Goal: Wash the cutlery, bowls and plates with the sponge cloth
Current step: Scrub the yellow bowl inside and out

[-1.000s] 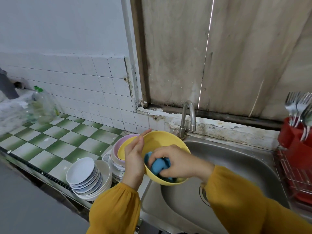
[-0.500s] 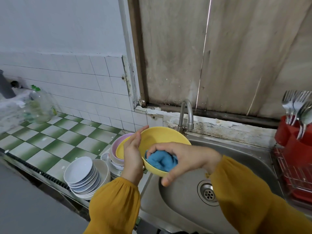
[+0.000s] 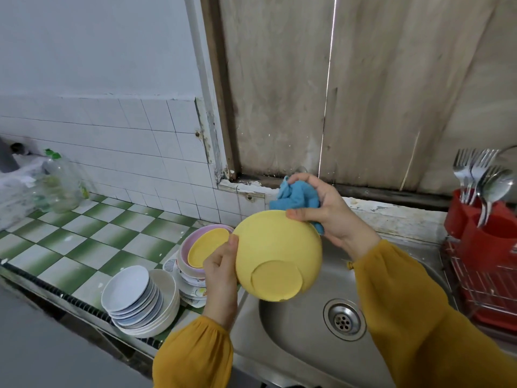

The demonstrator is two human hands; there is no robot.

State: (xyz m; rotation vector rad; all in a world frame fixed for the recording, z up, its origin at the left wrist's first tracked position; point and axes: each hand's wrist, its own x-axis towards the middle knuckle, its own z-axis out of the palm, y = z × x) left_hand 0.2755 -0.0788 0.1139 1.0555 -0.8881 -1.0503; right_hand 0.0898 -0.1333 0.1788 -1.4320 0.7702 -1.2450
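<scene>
Over sink (image 3: 293, 345): left hand (image 3: 221, 264) grips yellow bowl (image 3: 277, 247) bottom-up, right hand (image 3: 327, 211) clutches sponge cloth (image 3: 296, 196) at rim; cutlery (image 3: 481, 175) racked, stacked plates (image 3: 131, 295) seemingly unwashed.

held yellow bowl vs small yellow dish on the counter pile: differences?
Pose: the yellow bowl has its base toward the camera; the yellow dish shows its open inside.
Support: the bowl is held over the sink by the left hand and right hand, which also grips the sponge cloth; the dish sits nested in a pink bowl.
Size: the bowl looks larger than the dish.
Both are plain yellow.
</scene>
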